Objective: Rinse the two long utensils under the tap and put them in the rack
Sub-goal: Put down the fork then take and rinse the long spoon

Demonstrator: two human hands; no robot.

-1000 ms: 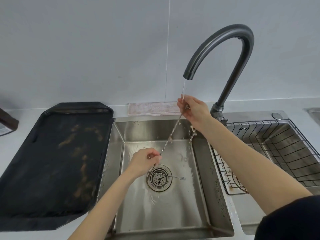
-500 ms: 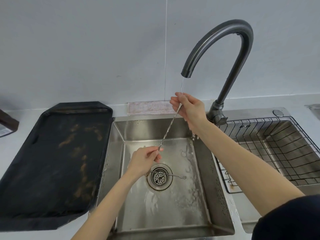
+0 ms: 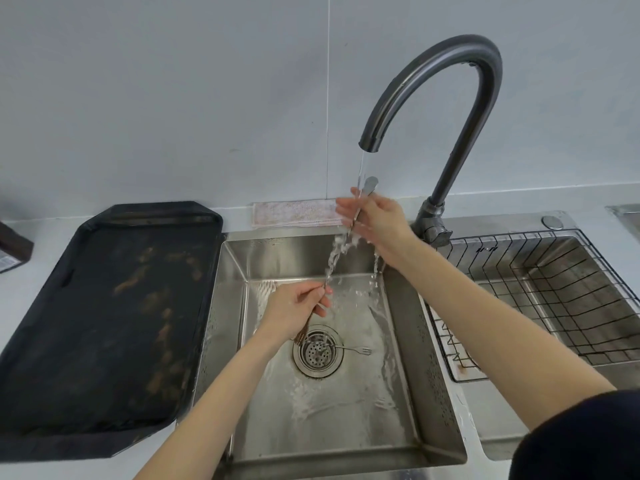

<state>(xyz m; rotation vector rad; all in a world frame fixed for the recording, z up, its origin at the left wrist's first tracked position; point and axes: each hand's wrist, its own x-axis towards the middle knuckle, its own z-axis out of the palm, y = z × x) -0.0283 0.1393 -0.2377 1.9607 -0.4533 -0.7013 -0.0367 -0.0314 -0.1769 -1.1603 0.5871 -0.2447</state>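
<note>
A long twisted metal bar spoon (image 3: 337, 258) slants through the water stream from the dark curved tap (image 3: 433, 98). My right hand (image 3: 375, 220) pinches its upper end, and the spoon bowl sticks up above my fingers. Lower down, my left hand (image 3: 296, 311) pinches the same stem, whose bottom end reaches toward the drain. A second thin utensil with a small fork end (image 3: 356, 349) lies on the sink floor across the round drain strainer (image 3: 318, 351). The wire rack (image 3: 540, 306) sits in the right basin.
A dirty black tray (image 3: 104, 323) lies on the counter left of the steel sink (image 3: 415, 358). A pink cloth (image 3: 294, 213) is folded behind the sink. A dark box (image 3: 14, 244) shows at the far left edge. Water splashes over the sink floor.
The water flow has grown much stronger and splashes along the stem. My right hand has slid down so the spoon bowl now shows above it. Both hands moved slightly up.
</note>
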